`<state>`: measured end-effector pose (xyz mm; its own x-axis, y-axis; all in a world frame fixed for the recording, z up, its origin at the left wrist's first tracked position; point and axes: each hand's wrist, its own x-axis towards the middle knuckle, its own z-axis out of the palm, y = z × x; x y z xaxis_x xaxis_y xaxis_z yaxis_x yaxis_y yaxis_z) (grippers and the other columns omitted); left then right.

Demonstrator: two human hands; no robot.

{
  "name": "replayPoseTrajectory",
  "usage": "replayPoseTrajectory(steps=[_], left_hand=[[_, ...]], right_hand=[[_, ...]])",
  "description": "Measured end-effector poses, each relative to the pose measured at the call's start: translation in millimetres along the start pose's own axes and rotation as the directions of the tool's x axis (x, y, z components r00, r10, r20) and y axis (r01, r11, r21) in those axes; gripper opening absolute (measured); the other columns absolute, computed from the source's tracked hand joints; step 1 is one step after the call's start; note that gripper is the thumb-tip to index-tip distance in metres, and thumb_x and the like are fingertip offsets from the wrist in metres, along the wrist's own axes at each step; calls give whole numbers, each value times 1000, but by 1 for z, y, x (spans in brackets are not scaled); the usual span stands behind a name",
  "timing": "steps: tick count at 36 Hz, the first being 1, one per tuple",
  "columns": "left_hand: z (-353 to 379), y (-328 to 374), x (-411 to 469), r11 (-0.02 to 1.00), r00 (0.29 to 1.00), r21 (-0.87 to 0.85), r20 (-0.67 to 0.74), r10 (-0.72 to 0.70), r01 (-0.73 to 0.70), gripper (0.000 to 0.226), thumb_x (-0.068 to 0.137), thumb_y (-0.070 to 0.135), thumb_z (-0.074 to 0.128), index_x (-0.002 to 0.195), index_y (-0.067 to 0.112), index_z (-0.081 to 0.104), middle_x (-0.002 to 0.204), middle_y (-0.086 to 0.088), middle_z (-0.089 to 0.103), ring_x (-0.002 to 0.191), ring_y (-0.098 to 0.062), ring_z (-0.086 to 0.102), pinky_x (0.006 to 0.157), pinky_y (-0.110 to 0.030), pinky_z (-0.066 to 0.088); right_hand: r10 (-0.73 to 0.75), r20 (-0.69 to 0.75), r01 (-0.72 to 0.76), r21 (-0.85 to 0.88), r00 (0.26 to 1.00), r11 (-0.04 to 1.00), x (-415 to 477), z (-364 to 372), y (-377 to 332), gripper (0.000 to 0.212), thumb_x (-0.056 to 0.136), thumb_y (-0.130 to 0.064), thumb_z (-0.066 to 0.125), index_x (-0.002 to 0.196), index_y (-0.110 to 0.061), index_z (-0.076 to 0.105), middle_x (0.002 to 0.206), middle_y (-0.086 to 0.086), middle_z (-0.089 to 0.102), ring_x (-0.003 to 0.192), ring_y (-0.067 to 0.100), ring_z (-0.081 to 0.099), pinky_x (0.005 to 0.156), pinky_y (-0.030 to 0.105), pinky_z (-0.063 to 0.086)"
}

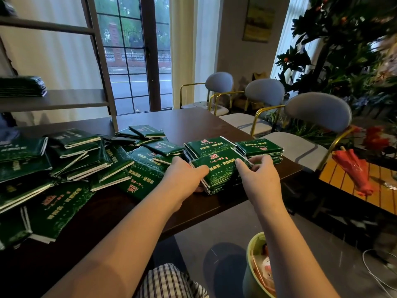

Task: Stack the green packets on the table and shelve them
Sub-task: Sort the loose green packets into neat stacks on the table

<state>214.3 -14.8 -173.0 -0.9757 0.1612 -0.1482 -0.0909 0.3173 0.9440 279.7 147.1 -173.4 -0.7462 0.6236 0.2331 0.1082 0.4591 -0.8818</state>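
**Now we hold a stack of green packets at both ends**

Here our left hand (184, 169) and our right hand (258, 175) hold the near stack (221, 171) between them. It sits on the dark table (193, 119), close to the front edge. The left thumb lies on top at the left end. The right thumb lies on top at the right end, and the right fingers curl round that end. We cannot see the left fingers under the stack.

Each packet is flat and looks shiny, like foil. We think one packet is light and a bit bendy, and that the smooth skins will slip on each other. So a tall stack may slide apart if we tip it. The short ends look like the best place to hold. We would push in from both sides, thumbs on top and fingers below, and keep it level.

The near stack lies flat with its printed side up. Its long side runs from our left to our right, with the right end a little farther from us.

Two more neat stacks sit just behind it: the back stack (209, 145) and the right stack (260, 148). They lie the same way. To the left, the loose pile (86, 160) points every which way. Some packets (21, 86) already lie on the shelf (64, 101) at the far left, so we think lots of stacking is left to do.
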Motion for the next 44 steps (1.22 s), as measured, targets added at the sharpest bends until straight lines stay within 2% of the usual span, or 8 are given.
replayPoseTrajectory(steps=[3, 8, 20, 26, 32, 35, 38, 44], left_hand=[[0, 1, 2, 1000, 1000, 8, -15, -8, 8, 61, 88, 29, 69, 131, -6, 44, 103, -15, 63, 68, -20, 73, 49, -19, 52], [0, 3, 9, 1000, 999, 10, -34, -6, 6, 68, 87, 31, 69, 135, -9, 43, 97, -13, 62, 61, -19, 72, 52, -21, 53], [0, 12, 15, 1000, 1000, 10, -22, -15, 16, 71, 90, 28, 67, 140, -13, 36, 82, -9, 54, 66, -22, 71, 59, -29, 60], [-1, 10, 11, 1000, 999, 29, -44, -6, 7, 69, 91, 31, 67, 138, -12, 40, 93, -14, 66, 65, -21, 73, 50, -21, 53], [-7, 15, -2, 999, 1000, 53, -16, 2, -2, 68, 97, 38, 58, 145, -2, 32, 91, -5, 62, 69, -15, 73, 64, -27, 59], [-18, 20, -14, 996, 1000, 85, 16, 26, -27, 63, 97, 38, 58, 142, 0, 34, 88, -4, 63, 69, -12, 72, 65, -27, 57], [-30, 26, -22, 994, 998, 94, 18, 60, -61, 47, 96, 35, 60, 130, 7, 42, 95, -8, 67, 79, -17, 73, 82, -39, 60], [-80, 29, -28, 933, 970, 338, -158, 188, -125, 29, 92, 36, 60, 113, 22, 46, 94, -2, 63, 81, -17, 68, 71, -33, 55]], right_hand=[[40, -20, -38, 65, 999, 997, 1, 2, -2, 35, 90, -42, 67, 109, -20, 47, 106, 1, 57, 89, 14, 58, 72, 34, 54], [45, -18, -43, 118, 999, 992, 0, 4, -3, 35, 90, -36, 69, 110, -21, 44, 106, 2, 57, 91, 18, 61, 77, 42, 58], [-23, -20, 23, 14, 1000, 1000, 3, 9, 0, 30, 91, -38, 66, 108, -19, 51, 111, 2, 56, 87, 8, 55, 64, 24, 47], [-41, -12, 40, -27, 999, 999, 3, 8, 2, 31, 91, -40, 66, 109, -19, 52, 114, 4, 54, 84, 5, 53, 59, 21, 42], [-41, -14, 40, -74, 999, 996, -2, 4, 2, 30, 90, -43, 65, 109, -23, 54, 117, 2, 51, 93, 14, 56, 76, 36, 56], [-107, -98, 94, -129, 989, 987, -9, 3, -5, 30, 90, -42, 65, 111, -26, 51, 114, -2, 45, 106, 22, 53, 87, 47, 55], [-230, -155, 208, -149, 961, 967, -22, 7, -24, 31, 91, -34, 64, 117, -23, 53, 114, -1, 47, 110, 19, 49, 93, 45, 51], [-463, 76, 469, -113, 883, 876, -39, 46, -74, 32, 92, -22, 61, 123, -18, 52, 118, -1, 44, 110, 13, 48, 92, 25, 43]])
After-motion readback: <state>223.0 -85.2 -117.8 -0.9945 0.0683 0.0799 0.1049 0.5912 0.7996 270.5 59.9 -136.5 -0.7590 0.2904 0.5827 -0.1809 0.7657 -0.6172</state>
